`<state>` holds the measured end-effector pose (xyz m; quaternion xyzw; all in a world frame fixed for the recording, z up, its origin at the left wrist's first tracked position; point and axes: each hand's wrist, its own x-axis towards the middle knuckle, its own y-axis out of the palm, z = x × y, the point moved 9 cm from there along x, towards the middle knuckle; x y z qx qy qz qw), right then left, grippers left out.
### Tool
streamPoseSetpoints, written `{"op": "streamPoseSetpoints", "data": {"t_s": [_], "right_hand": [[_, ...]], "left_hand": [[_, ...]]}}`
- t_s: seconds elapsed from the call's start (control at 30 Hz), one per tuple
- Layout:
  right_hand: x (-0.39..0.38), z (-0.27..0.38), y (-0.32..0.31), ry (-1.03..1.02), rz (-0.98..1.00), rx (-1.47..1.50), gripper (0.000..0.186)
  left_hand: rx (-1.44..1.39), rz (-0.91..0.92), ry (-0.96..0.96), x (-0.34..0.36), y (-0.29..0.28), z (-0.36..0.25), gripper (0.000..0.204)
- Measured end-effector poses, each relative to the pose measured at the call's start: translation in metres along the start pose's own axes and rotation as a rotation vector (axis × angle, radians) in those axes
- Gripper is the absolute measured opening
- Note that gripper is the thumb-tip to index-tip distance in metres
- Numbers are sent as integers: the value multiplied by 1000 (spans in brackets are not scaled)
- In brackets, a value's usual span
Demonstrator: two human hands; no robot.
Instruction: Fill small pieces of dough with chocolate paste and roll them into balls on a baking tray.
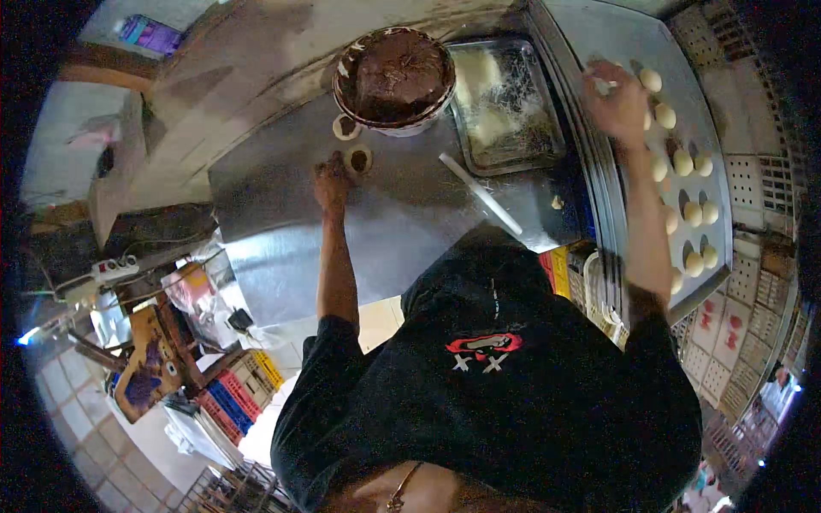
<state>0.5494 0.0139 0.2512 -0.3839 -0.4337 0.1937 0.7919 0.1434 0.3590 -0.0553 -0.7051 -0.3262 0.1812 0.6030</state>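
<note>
A round of pale dough with brown filling (360,160) lies on the metal worktop (282,214). At its left edge is my left hand (331,182), its fingers curled in against the dough. Just beyond lies a second filled dough round (346,128), beside a big bowl of dark brown paste (398,77). My right hand (620,107) is over the long metal tray at the right, fingers closed around a pale dough ball (605,87). Several smooth dough balls (682,162) sit in rows on that tray (599,30).
A floured rectangular pan (513,158) stands right of the bowl. A white rolling pin (481,195) lies slantwise on the worktop, with a small dough scrap (558,203) to its right. Stacked coloured crates (231,393) and a power strip (115,269) are at the left.
</note>
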Motion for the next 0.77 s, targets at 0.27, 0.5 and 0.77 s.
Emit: {"op": "streamPoseSetpoints", "data": {"t_s": [0.27,0.5,0.77], "right_hand": [[-94,4,253,124,410,-186,44],[-111,-24,271,414,885,48,42],[-139,-23,305,3,949,-419,48]], "left_hand": [[-723,341,-46,20,-15,-36,34],[-2038,189,-470,-65,-92,-115,54],[-2143,-5,-681,-66,-95,-186,63]]}}
